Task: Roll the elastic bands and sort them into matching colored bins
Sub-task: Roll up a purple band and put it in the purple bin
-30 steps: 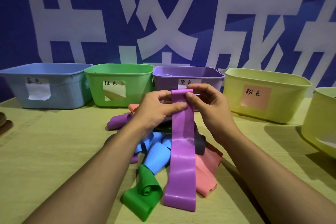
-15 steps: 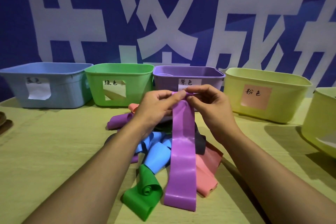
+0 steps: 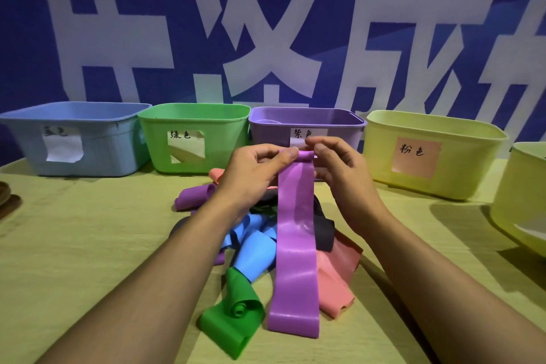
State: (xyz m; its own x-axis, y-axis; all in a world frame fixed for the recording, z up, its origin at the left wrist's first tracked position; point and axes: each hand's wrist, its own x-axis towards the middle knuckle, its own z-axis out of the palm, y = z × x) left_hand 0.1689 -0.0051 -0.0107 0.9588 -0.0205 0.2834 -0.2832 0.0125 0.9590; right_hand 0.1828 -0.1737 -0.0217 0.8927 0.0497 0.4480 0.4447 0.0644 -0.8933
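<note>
A long purple elastic band [image 3: 295,248] hangs from both my hands down to the table. Its top end is curled into a small roll. My left hand [image 3: 254,174] pinches that roll from the left and my right hand [image 3: 339,174] pinches it from the right, just in front of the purple bin [image 3: 339,130]. Under the band lies a pile: a green band [image 3: 233,313], blue bands [image 3: 254,248], a pink band [image 3: 334,278], a black band [image 3: 323,230] and another purple band [image 3: 193,196].
A row of bins stands at the back of the table: blue bin [image 3: 97,142], green bin [image 3: 224,139], a yellow bin with a pink label [image 3: 461,156], and another yellow bin [image 3: 520,201] at the right edge. A dark object [image 3: 4,195] sits at the left edge.
The top end of the purple band has been rolled over into a small roll, and the hanging part has become slightly shorter. Both hands stayed in place.
</note>
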